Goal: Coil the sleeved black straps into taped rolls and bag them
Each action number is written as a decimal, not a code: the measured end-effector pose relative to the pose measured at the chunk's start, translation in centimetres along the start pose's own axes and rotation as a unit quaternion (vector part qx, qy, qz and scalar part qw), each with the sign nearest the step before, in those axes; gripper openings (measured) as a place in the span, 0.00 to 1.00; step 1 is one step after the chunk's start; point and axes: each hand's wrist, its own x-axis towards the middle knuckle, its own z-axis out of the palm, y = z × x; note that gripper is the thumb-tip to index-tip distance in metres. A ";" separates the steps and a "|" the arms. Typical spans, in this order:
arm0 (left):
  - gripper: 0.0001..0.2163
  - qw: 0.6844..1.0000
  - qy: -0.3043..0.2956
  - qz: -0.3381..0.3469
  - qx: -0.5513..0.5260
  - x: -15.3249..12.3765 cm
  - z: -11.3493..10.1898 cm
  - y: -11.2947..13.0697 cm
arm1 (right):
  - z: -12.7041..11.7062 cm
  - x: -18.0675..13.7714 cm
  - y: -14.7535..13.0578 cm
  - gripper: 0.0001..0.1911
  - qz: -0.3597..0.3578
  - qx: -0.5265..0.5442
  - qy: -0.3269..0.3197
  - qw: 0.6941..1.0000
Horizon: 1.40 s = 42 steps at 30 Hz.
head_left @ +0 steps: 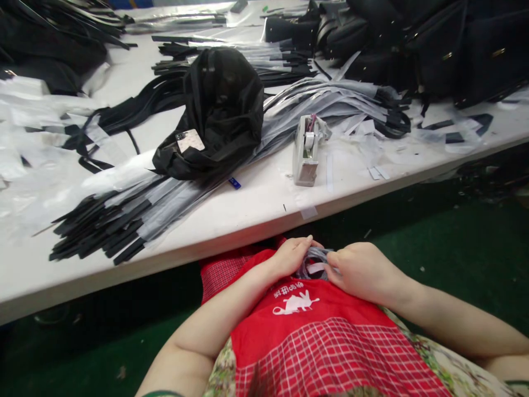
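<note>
Both hands low in view, abt 5 o'clk, w/ a grey coil [317,253] btwn them, right by the red apron [355,309]! L hand [291,256] is at the coil's 9 o'clk, thumb along the top edge; other fingers mostly tucked out of sight, so can't tell if that grip's tight. R hand [363,270] at 3 o'clk, thumb & fingertips clamped on the coil's rim, rear fingers hidden. Pale strip [317,268] inside the loop, part covered, hard to ID.

Up to 12 from the hands: tape dispenser [306,165] on the table [256,212], smth purple in its top, too small to read. Swing to 11: black sack [225,105], slumped over the long strips [165,209] & hiding their middle; a phone, by the look [190,141], lies on it. Strips' dark ends fan out at 9–10. Blue tag [234,183] just below the sack, lettering illegible.

Far 1 o'clk: bags [450,55], cut off by top & RH edges, one dark mass, can't count 'em. Far 10: dark pile [49,44], also cropped, contents unclear.
</note>
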 end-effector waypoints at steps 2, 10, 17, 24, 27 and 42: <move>0.27 0.999 0.011 0.004 0.037 -0.2 0.0 0.1 | 0.0 0.6 -0.7 0.15 -0.001 -0.005 0.001 1.000; 0.26 0.998 0.017 0.001 0.064 -0.6 -0.5 0.1 | -0.7 0.5 -0.8 0.16 0.017 0.012 -0.004 1.000; 0.23 0.990 0.042 -0.004 0.136 -0.2 -0.1 0.3 | 1.8 2.7 -0.2 0.13 0.032 0.057 -0.015 0.998; 0.22 0.993 0.038 -0.013 0.112 -0.5 -0.5 0.5 | 0.1 0.4 2.5 0.18 0.030 0.160 0.019 0.987; 0.22 0.994 0.033 -0.007 0.102 -0.4 -0.4 0.5 | 0.5 1.0 2.4 0.16 0.050 0.166 0.033 0.984; 0.14 0.991 0.039 0.033 0.127 -1.7 0.4 1.4 | 7.0 5.3 4.2 0.25 0.168 0.660 0.036 0.732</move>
